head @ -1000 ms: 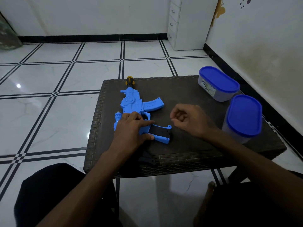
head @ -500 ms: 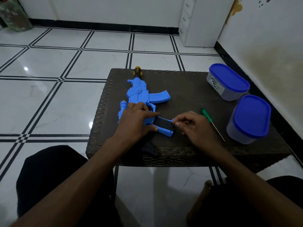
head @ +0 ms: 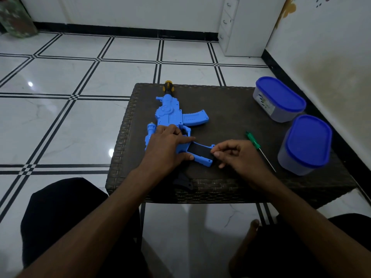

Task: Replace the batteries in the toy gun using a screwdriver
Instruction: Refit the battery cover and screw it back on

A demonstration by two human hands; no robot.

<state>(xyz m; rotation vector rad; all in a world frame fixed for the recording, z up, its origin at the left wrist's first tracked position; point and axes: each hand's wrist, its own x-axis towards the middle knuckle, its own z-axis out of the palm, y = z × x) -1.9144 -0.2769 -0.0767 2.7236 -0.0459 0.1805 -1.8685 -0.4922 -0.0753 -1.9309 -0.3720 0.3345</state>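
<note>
1. A dark woven desk (head: 230, 109) stands on a white tiled floor (head: 80, 81) with black lines, close to a wall on the right.
2. The blue toy gun (head: 170, 115) lies flat on the left half of the desk, its yellow-and-black muzzle (head: 168, 89) at the far edge and its grip end pointing toward the near edge.
3. The left hand (head: 166, 147) rests on the rear of the toy gun; its fingers lie fairly straight over the body, the forefinger stretched along the top of the grip and the thumb against the grip's near side.
4. A black panel (head: 199, 151) sits in the blue grip, between the two hands.
5. The right hand (head: 239, 155) is at the butt end of the grip; its fingers are curled narrow, thumb and forefinger tips pinched together right at the panel's edge. Whether they hold something small cannot be told.
6. A green-handled screwdriver (head: 259, 148) lies on the desk just right of the right hand, untouched, its tip toward the near edge.
7. Two grey containers with blue lids stand by the right edge: one (head: 279, 99) near the far right corner, the other (head: 307, 143) nearer, just beside the screwdriver.
8. A small dark part (head: 183, 182) lies at the near edge, below the left wrist.
9. A white drawer unit (head: 245, 25) stands against the far wall.
</note>
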